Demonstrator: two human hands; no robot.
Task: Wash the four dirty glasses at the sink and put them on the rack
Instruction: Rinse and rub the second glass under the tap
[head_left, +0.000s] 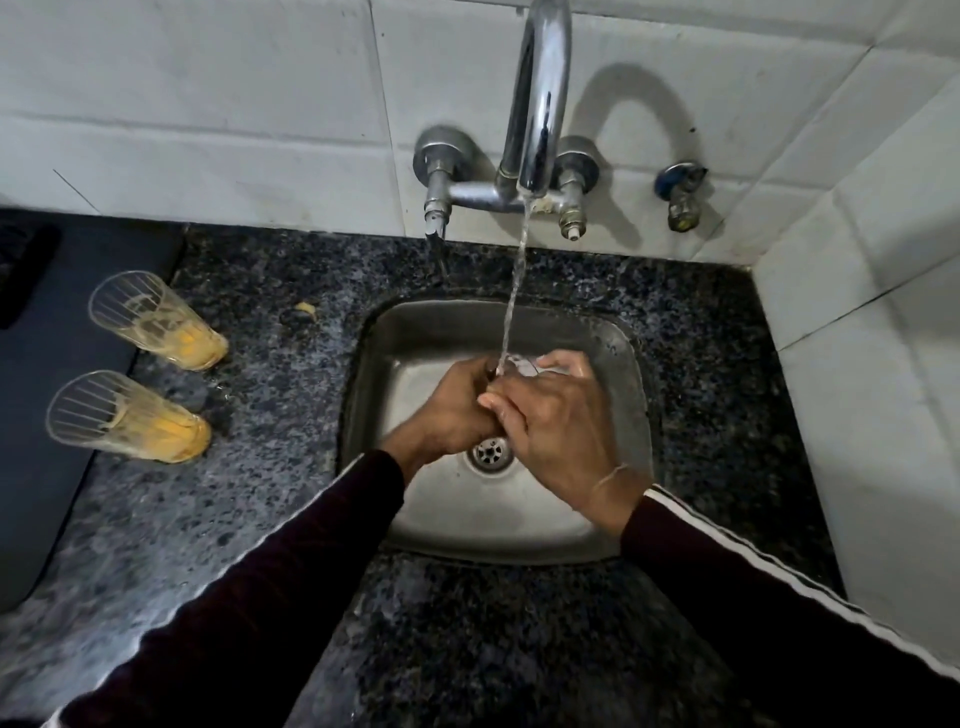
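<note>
On the far left lies a dark mat (62, 364). At its edge, on the speckled surface (270, 493), stand two dirty glasses (156, 327) (124, 418) with orange dregs, unwashed. To their right, over the sink (631, 364), the left hand (452, 410) and right hand (561, 431) are clamped together round a glass (524, 364) under the running tap (537, 98); only its clear end shows. This looks like the rinsing step. Next it must go to the rack, which is out of view.
</note>
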